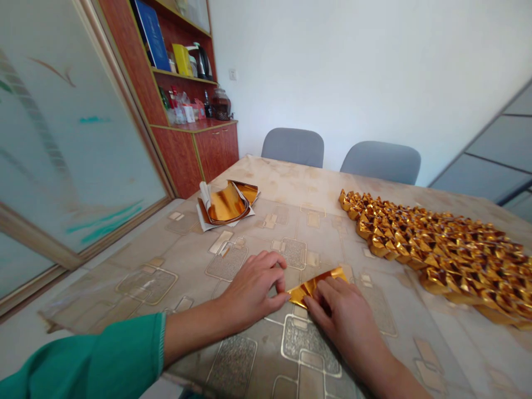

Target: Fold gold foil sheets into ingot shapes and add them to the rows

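A partly folded piece of gold foil paper [310, 287] lies on the patterned tablecloth in front of me. My left hand [260, 282] pinches its left corner between thumb and index finger. Over its right part, my right hand [343, 305] grips the paper with bent fingers, the thumb at the lower edge; the fingers hide some of that side. Farther back on the left rests a stack of loose gold foil sheets [226, 202] with white backing, their edges curled up. To the right stand rows of folded gold paper pieces [440, 249], packed close together.
The table [291, 183] has a pale cloth under a clear cover. Two grey chairs [293, 145] stand at its far side, by a white wall. A red-brown cabinet [216, 148] with bottles and a kettle is at the back left, beside a frosted sliding door [83, 138].
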The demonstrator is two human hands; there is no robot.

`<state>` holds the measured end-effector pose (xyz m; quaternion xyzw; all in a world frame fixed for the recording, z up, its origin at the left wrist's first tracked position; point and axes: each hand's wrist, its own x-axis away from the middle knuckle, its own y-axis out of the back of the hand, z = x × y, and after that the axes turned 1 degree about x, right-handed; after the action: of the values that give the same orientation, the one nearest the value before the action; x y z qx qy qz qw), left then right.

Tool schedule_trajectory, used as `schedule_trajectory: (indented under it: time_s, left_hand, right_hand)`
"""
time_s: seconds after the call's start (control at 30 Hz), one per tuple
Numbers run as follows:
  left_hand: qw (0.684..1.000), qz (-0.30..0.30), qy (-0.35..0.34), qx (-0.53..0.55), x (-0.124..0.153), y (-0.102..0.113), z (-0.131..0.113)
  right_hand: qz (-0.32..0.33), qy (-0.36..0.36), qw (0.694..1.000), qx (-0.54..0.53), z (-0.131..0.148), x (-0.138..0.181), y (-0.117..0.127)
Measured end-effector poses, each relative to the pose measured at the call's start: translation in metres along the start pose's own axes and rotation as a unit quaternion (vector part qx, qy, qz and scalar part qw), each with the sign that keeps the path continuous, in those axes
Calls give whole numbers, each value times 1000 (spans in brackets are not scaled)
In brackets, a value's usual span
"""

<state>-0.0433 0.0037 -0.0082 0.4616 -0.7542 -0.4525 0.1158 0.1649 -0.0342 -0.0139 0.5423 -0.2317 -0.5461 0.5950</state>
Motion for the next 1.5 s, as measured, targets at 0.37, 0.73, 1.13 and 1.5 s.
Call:
schedule_trajectory:
  time_s: [0.37, 0.73, 1.13, 1.5]
  left_hand:
    - [1000, 4, 12, -7, 1, 2, 0]
    - [995, 65, -35, -61, -6, 12, -10]
    - [994, 59, -47, -77, -6, 14, -12]
    - [961, 57, -172, -209, -3, 0, -15]
  right_hand:
    - [-3, 1, 999, 44, -1, 1, -2]
    - [-21, 8, 999, 24, -4, 11, 1]
    - [10, -4, 1000, 24, -6, 16, 5]
    - [16, 51, 998, -36, -14, 28, 11]
